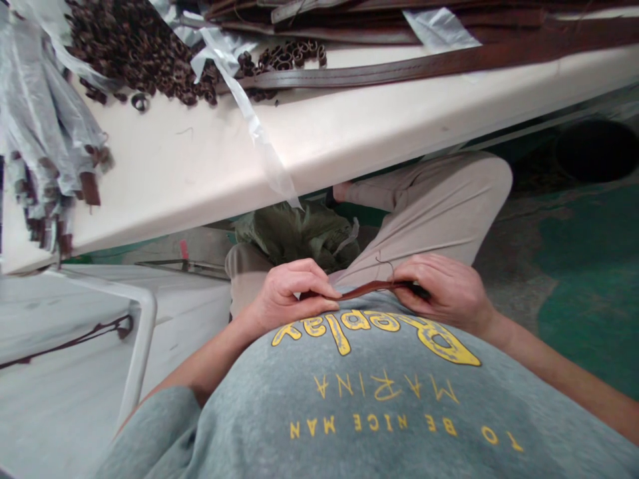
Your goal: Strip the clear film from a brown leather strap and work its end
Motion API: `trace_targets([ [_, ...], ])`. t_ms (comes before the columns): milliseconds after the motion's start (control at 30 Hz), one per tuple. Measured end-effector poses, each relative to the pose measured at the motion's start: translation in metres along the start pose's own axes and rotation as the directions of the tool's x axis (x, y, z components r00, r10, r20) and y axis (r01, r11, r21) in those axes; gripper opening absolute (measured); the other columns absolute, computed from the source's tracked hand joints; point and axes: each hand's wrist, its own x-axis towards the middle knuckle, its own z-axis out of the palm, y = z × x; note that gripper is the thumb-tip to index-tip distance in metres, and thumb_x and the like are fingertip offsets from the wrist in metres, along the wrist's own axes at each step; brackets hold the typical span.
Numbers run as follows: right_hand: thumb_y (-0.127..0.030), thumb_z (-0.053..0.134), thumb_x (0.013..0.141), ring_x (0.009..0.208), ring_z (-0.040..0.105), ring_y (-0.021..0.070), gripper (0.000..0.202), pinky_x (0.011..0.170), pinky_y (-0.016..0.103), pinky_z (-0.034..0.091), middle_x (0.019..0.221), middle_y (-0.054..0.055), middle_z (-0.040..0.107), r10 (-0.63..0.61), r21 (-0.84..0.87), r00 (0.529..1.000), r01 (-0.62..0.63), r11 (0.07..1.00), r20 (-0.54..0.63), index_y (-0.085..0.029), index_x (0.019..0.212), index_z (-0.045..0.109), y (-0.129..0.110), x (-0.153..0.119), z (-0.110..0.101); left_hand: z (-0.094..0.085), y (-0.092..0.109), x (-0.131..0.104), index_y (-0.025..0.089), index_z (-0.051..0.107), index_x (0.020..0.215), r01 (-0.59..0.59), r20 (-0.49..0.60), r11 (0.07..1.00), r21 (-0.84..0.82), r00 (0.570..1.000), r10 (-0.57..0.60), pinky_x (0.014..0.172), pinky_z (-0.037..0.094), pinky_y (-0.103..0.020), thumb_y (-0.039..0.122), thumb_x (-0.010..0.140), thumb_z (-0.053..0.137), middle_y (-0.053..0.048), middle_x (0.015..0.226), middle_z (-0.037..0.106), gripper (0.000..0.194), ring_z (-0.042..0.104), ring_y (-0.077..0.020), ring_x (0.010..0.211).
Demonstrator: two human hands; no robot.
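A narrow brown leather strap [367, 289] stretches between my two hands, just in front of my shirt. Thumb and fingers of my left hand [294, 293] pinch it at its left end. On the other side, my right hand [444, 289] has its fingers curled round the strap's right part. A thin dark thread [384, 259] sticks up from the strap close to my right fingers. The stretches of strap inside both hands are hidden.
Ahead runs a pale table [200, 173] with a pile of small dark brown loops [134, 46], long brown leather straps [399, 70] and plastic-wrapped strap bundles [44, 133]. A plastic strip [259, 133] hangs over its edge. A green bag [294, 229] lies below, near my legs.
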Motion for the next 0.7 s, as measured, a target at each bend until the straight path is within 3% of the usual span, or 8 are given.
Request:
trace_targets([
  [133, -0.026, 0.059, 0.089, 0.063, 0.062, 0.0130, 0.010, 0.057, 0.026, 0.046, 0.072, 0.000, 0.068, 0.200, 0.239, 0.965, -0.237, 0.942, 0.172, -0.021, 0.081, 0.064, 0.009, 0.000, 0.002, 0.007, -0.006, 0.003, 0.019, 0.071, 0.067, 0.210, -0.086, 0.968, -0.135, 0.971, -0.222, 0.057, 0.039, -0.025, 0.034, 0.080, 0.072, -0.002, 0.064, 0.062, 0.020, 0.053, -0.0123, 0.060],
  [267, -0.035, 0.061, 0.088, 0.062, 0.057, 0.0121, 0.020, 0.057, 0.025, 0.043, 0.069, -0.001, 0.064, 0.283, 0.417, 0.862, -0.460, 0.784, 0.420, -0.020, 0.075, 0.064, 0.014, 0.009, -0.003, 0.016, -0.017, 0.007, 0.017, 0.062, 0.062, 0.416, 0.014, 0.849, -0.325, 0.900, -0.436, 0.049, 0.029, -0.023, 0.045, 0.084, 0.065, 0.003, 0.049, 0.051, 0.037, 0.039, -0.0081, 0.047],
  [367, -0.043, 0.061, 0.087, 0.057, 0.049, 0.0100, 0.029, 0.051, 0.023, 0.039, 0.064, -0.002, 0.057, 0.267, 0.530, 0.774, -0.600, 0.599, 0.575, -0.018, 0.074, 0.061, 0.018, 0.013, -0.006, 0.023, -0.028, 0.010, 0.016, 0.061, 0.064, 0.463, 0.067, 0.754, -0.466, 0.868, -0.491, 0.046, 0.024, -0.022, 0.050, 0.081, 0.067, 0.003, 0.048, 0.050, 0.039, 0.035, -0.0062, 0.044],
  [500, -0.055, 0.067, 0.084, 0.051, 0.040, 0.0074, 0.039, 0.046, 0.021, 0.031, 0.061, -0.005, 0.051, 0.238, 0.581, 0.677, -0.727, 0.366, 0.697, -0.018, 0.077, 0.056, 0.024, 0.011, -0.005, 0.030, -0.035, 0.014, 0.015, 0.061, 0.063, 0.485, 0.126, 0.635, -0.601, 0.842, -0.525, 0.043, 0.020, -0.022, 0.054, 0.072, 0.076, 0.003, 0.052, 0.052, 0.043, 0.035, -0.0048, 0.043],
  [600, -0.061, 0.069, 0.080, 0.048, 0.040, 0.0071, 0.046, 0.043, 0.020, 0.029, 0.059, -0.005, 0.052, 0.224, 0.542, 0.597, -0.798, 0.265, 0.770, -0.018, 0.075, 0.053, 0.029, 0.008, -0.002, 0.032, -0.035, 0.016, 0.014, 0.060, 0.063, 0.485, 0.138, 0.585, -0.650, 0.832, -0.537, 0.041, 0.018, -0.021, 0.054, 0.066, 0.080, 0.002, 0.057, 0.055, 0.045, 0.036, -0.0037, 0.044],
  [700, -0.061, 0.072, 0.077, 0.046, 0.041, 0.0065, 0.047, 0.041, 0.019, 0.028, 0.059, -0.005, 0.053, 0.237, 0.506, 0.547, -0.835, 0.215, 0.803, -0.018, 0.075, 0.054, 0.033, 0.005, 0.000, 0.032, -0.036, 0.016, 0.013, 0.059, 0.063, 0.475, 0.141, 0.561, -0.678, 0.833, -0.534, 0.040, 0.017, -0.020, 0.053, 0.065, 0.082, 0.003, 0.057, 0.053, 0.046, 0.035, -0.0029, 0.043],
])
